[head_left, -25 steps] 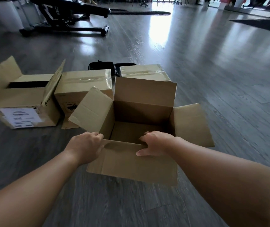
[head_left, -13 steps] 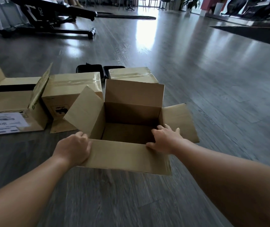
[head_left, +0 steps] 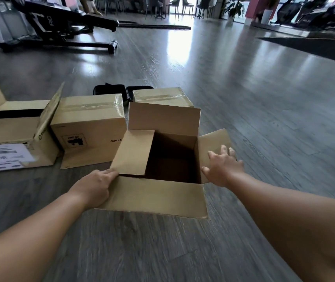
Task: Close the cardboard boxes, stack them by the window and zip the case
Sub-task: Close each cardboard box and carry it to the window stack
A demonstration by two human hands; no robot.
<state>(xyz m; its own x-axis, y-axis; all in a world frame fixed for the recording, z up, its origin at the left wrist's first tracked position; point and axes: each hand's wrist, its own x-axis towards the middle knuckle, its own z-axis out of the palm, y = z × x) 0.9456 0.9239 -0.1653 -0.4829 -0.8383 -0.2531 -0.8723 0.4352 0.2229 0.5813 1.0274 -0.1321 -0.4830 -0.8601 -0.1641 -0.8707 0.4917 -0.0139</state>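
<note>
An open cardboard box (head_left: pixel 158 192) of plain brown board sits on the grey wood-grain floor (head_left: pixel 264 119) in the near middle, its inside dark. Its far flap stands upright, its left flap leans in over the opening, its right flap is spread outward and its near flap hangs down toward the person. The left hand (head_left: pixel 95 186) rests at the near left corner with its fingers touching the base of the left flap; whether they curl round anything cannot be told. The right hand (head_left: pixel 222 166) is spread with straight fingers on the right flap, gripping nothing. Just left stands a taped box (head_left: pixel 89 123) printed "PICO" upside down beside a black pictogram label. Farther left is another open box (head_left: pixel 18 137) with a white shipping label whose print is too blurred to read. A second taped box (head_left: pixel 161 96) lies just beyond the open one, and a black case (head_left: pixel 109 91), lying open, shows behind the boxes. Black exercise equipment (head_left: pixel 60 21) marked "RO" stands far left.
</note>
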